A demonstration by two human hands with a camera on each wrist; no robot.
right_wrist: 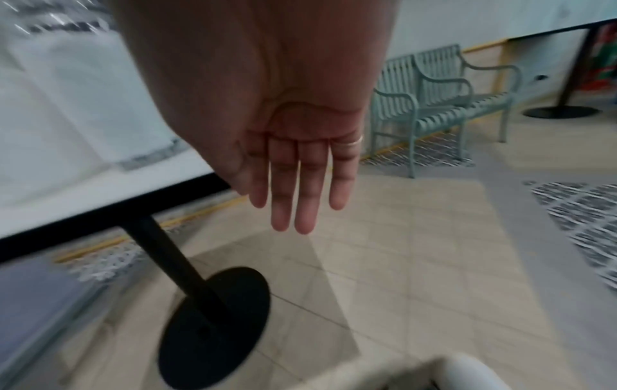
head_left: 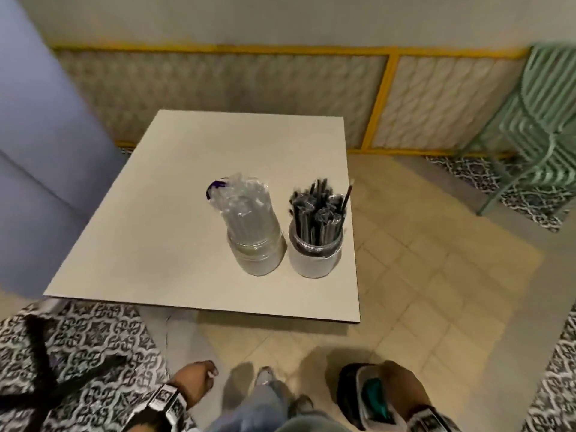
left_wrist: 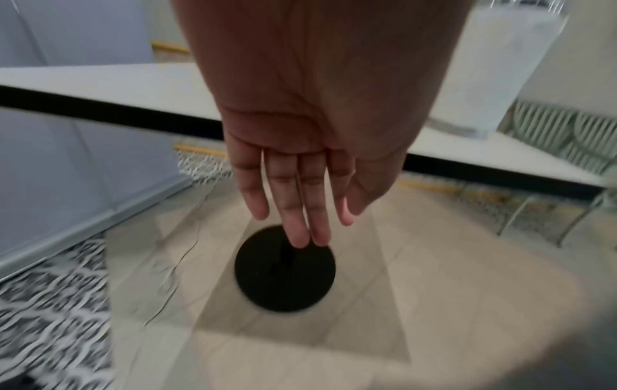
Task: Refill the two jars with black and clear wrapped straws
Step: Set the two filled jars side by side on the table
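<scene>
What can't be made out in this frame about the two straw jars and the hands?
- Right hand, head view: its fingers are hidden behind the wrist camera and cut by the bottom edge.
- Jar of clear wrapped straws, head view: the fill level is hidden by the wrappers.
- Jar of black straws, head view: too blurred to count the straws.
- Both wrist views: the jars are only blurred shapes at the top edge.
- Left hand, left wrist view: the thumb is unclear.
</scene>
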